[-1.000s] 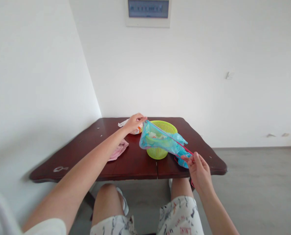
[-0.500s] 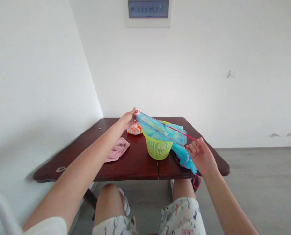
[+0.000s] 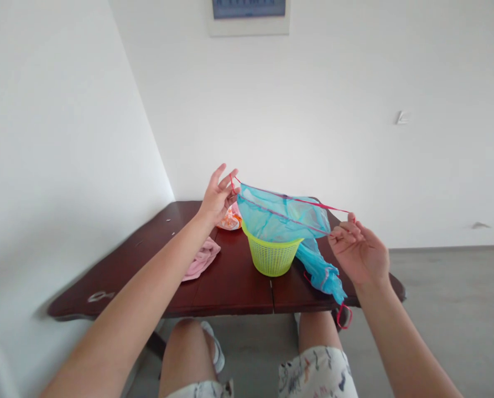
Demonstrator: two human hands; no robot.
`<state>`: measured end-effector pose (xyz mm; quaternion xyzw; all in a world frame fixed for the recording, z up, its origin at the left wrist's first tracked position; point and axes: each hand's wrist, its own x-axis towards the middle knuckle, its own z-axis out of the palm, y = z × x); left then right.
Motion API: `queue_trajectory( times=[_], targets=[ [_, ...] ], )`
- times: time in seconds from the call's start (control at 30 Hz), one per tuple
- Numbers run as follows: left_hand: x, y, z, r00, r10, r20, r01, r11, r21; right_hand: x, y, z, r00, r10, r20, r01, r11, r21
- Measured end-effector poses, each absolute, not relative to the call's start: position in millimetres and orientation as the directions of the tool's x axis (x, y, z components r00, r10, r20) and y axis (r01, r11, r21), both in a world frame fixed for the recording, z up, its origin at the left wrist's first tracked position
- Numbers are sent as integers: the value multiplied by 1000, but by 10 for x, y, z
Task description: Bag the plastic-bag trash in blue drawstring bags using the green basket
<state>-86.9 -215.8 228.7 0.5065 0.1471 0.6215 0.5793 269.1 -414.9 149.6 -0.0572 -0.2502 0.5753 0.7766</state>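
Observation:
A translucent blue drawstring bag (image 3: 284, 215) is stretched flat between my hands over a yellow-green plastic basket (image 3: 274, 260). My left hand (image 3: 219, 193) holds its red drawstring at the left end, the string looped at the fingers while some fingers stick up. On the right, my right hand (image 3: 358, 249) grips the drawstring with bent fingers and pulls it taut. A second blue bag (image 3: 321, 271) lies crumpled on the table right of the basket, its red string hanging over the front edge.
The dark red-brown table (image 3: 234, 287) stands against white walls. A folded pink cloth (image 3: 203, 258) lies on its left half. An orange-and-white package (image 3: 231, 217) sits behind my left hand. A small pale ring-shaped item (image 3: 100, 297) is near the front left edge.
My hands have risen and spread slightly, with my right hand moving right and up. The bag's mouth is stretched wider and more level. The left fingers have spread. The view has tilted down slightly.

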Motion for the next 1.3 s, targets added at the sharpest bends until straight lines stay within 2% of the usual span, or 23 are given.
queue_trajectory(
  times=[0.23, 0.43, 0.57, 0.67, 0.77, 0.93, 1.03, 1.1, 1.13, 1.23, 1.3],
  targets=[
    [-760, -2149, 2208, 245, 861, 445, -406, -326, 854, 2561, -3828, 1736, 160, 898, 410, -724, 389, -570],
    [-789, -2058, 2076, 401, 799, 449, -316, -339, 886, 2439, -3461, 1798, 100, 902, 420, -607, 390, -692],
    [-736, -2016, 2101, 412, 745, 525, -250, -462, 851, 2283, -3203, 1855, 218, 854, 471, -437, 517, -736],
    [-619, -1990, 2210, 280, 744, 607, -168, -584, 794, 2084, -3081, 1923, 389, 738, 551, -207, 653, -729],
    [-553, -2028, 2386, 120, 762, 637, -66, -634, 771, 1862, -3021, 1995, 453, 569, 686, -5, 771, -637],
    [-903, -2287, 2632, 47, 854, 519, 210, -516, 830, 1633, -2968, 2123, 413, 289, 864, 331, 836, -438],
    [-1268, -2387, 2636, 34, 935, 353, 348, -343, 873, 1600, -2964, 2213, 463, 206, 862, 366, 842, -397],
    [-1429, -2399, 2612, 50, 956, 288, 349, -287, 892, 1586, -2980, 2264, 521, 192, 832, 320, 859, -399],
    [-1464, -2398, 2604, 55, 950, 307, 314, -308, 898, 1578, -2990, 2283, 546, 185, 817, 298, 868, -396],
    [-1395, -2392, 2612, 20, 891, 454, 83, -454, 887, 1556, -3003, 2302, 598, 171, 783, 242, 893, -380],
    [-1248, -2378, 2625, 1, 873, 487, -88, -485, 870, 1556, -2976, 2282, 606, 172, 776, 220, 902, -372]
  ],
)
